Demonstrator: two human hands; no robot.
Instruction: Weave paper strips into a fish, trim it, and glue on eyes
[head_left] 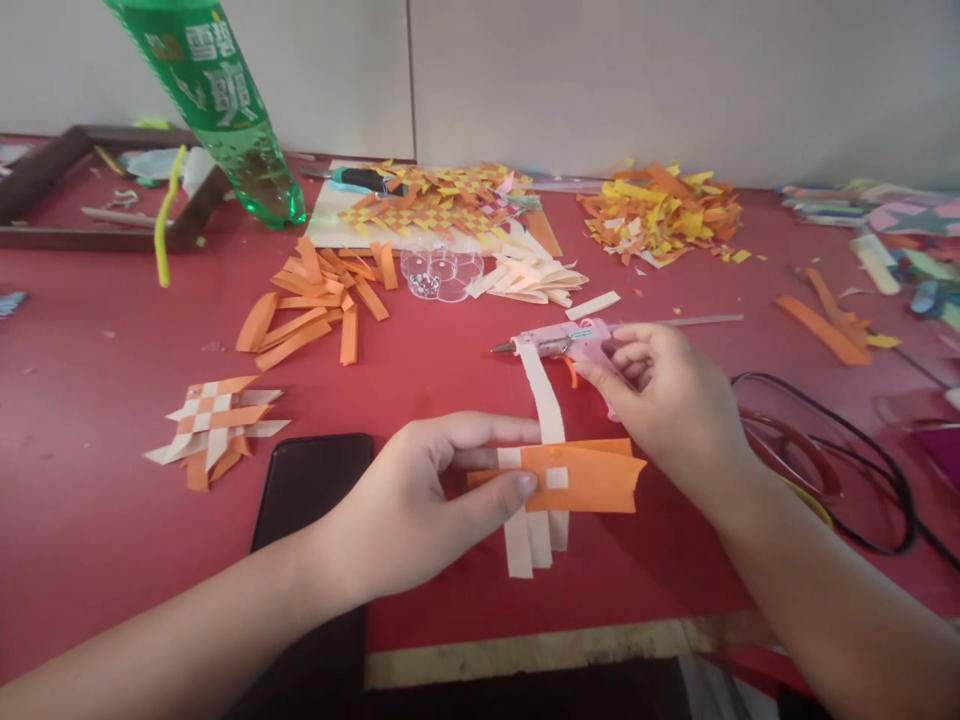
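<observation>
1. Head view, hands: a partly woven paper piece (559,478) of orange and white strips is being pinched at its left end between thumb and fingers of the left hand (420,500), just above the red table (450,370). A pink glue gun (574,340) is being grasped by the clenched fingers of the right hand (667,395), its nozzle pointing left, just beyond the piece.
2. Head view, progress: only a few strips are being held crossed; one white strip (544,390) is standing loose and unwoven. A finished woven square (214,425) is lying well to the left, so the present piece is judged to be at an early stage.
3. Head view, surroundings: loose orange strips (315,300), white strips (529,275), a scrap pile (660,215), a green bottle (225,110) and a dark phone (311,480) are being noted. The phone is lying just beside the left wrist; black cable loops (847,460) are crowding the right forearm.
</observation>
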